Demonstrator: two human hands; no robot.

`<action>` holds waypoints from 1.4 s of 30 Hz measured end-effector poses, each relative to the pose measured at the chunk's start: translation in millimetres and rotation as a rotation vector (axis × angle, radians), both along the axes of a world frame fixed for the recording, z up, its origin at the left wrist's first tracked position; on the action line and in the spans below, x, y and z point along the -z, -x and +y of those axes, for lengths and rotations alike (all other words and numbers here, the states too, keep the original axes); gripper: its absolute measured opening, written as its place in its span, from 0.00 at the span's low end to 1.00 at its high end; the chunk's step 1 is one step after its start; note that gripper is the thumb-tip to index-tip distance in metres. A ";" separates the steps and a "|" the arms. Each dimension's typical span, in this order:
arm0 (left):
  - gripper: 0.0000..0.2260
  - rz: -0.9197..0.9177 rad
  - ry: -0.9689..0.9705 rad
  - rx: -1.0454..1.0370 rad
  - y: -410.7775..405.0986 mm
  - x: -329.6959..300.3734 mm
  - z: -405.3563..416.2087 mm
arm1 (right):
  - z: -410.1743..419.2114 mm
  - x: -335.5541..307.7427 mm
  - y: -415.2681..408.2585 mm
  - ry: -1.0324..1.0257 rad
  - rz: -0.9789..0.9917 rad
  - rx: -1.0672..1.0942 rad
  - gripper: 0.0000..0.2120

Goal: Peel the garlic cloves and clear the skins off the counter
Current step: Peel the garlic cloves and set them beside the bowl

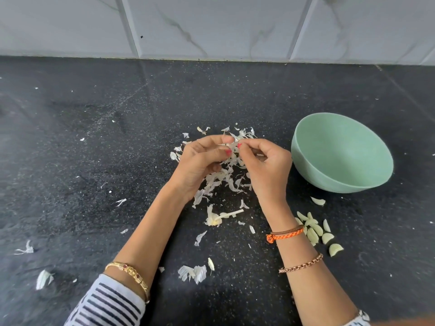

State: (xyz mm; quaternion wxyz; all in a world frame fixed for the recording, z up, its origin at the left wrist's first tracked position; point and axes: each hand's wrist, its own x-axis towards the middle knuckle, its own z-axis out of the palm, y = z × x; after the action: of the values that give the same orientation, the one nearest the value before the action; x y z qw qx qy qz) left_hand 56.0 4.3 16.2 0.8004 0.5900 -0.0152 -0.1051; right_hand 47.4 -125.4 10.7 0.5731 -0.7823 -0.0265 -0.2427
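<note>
Toward the near right of the black speckled stone tabletop (94, 137), a cluster of pale peeled garlic cloves (315, 230) lies just beside the empty mint-green bowl (341, 154), so peeling looks well along. Papery white skins (226, 177) lie heaped mid-tabletop and scattered toward the near-left corner, uncleared. Above the heap the left hand (200, 161) and right hand (266, 163) meet, both pinching one skinned clove (231, 145).

Both hands (202, 158) (266, 161) pinch a garlic skin (231, 145) above the pile (223, 177).
</note>
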 end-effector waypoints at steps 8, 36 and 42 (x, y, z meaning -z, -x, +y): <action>0.16 -0.044 0.006 -0.293 -0.6 0.7 2.1 | 1.8 0.3 2.8 0.083 0.183 -0.110 0.22; 0.13 -0.048 -0.102 -0.398 -1.1 4.1 -4.4 | -3.4 -1.8 1.8 0.106 -0.233 0.036 0.10; 0.07 -0.469 -0.678 -0.421 9.8 10.4 -11.0 | -2.1 0.1 29.3 0.213 -0.150 0.084 0.10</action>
State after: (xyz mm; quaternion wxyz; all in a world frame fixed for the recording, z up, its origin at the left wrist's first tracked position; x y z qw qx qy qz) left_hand 46.2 -6.7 5.9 0.5410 0.8166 -0.0404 0.1969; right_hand 18.1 -127.5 10.6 0.4725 -0.8189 -0.0622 -0.3199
